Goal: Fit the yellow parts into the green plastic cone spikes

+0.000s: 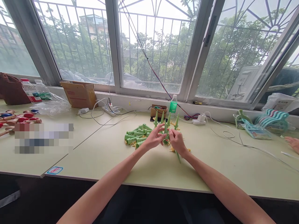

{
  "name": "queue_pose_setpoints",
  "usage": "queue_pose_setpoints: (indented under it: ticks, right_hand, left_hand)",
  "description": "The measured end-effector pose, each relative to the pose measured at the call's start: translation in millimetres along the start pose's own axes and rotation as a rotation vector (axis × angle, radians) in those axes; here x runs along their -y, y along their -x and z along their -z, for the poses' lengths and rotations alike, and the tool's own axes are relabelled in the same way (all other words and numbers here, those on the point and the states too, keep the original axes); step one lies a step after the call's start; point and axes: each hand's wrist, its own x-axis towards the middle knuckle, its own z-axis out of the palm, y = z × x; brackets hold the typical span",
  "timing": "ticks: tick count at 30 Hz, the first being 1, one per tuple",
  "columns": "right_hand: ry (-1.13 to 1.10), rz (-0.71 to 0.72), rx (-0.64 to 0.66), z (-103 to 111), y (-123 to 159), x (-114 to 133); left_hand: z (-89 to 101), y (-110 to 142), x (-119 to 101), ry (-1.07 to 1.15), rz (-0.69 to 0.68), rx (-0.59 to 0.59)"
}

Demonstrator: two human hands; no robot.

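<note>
Above the front middle of the table, my left hand has its fingers closed around a green pointed plastic piece, tip upward. My right hand is pinched against the right side of that piece; whatever sits between its fingertips is too small to make out. Behind my hands stand several similar green spikes with yellow parts at their bases. A pile of green plastic tubes lies left of my left hand, with yellow bits among them. Another green spike lies below my right hand, beside yellow pieces.
Behind stand a small cardboard box and a green-liquid bottle. A larger carton, power strip and cables line the window. At right are teal dustpan-like items and another person's hand; red wooden toys lie far left.
</note>
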Motion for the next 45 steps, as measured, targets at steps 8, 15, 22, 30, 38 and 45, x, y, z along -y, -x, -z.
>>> queue_pose_setpoints:
  ticks: [8,15,22,30,38,45]
  right_hand:
    - [0.107,0.031,-0.049,0.0,-1.0,-6.5]
    - [0.123,0.048,-0.08,0.1,-0.8,-5.3]
    - [0.114,0.113,-0.031,-1.5,0.6,-7.9]
    - [0.095,0.15,0.04,-1.0,0.2,-5.9]
    - [0.014,0.093,0.092,-2.7,0.2,-11.4]
    - [-0.027,0.071,0.107,-2.4,0.3,-15.6]
  left_hand:
    - [0.5,-0.4,2.9,-0.091,-0.024,-0.015]
    - [-4.3,-2.5,5.4,-0.145,-0.008,-0.11]
    - [-4.1,-3.0,0.9,-0.143,0.067,-0.21]
    - [-4.1,0.3,-8.6,0.04,0.208,-0.152]
    - [-0.5,0.3,-9.4,0.131,0.27,-0.103]
    - [0.5,1.1,-12.8,0.143,0.271,-0.094]
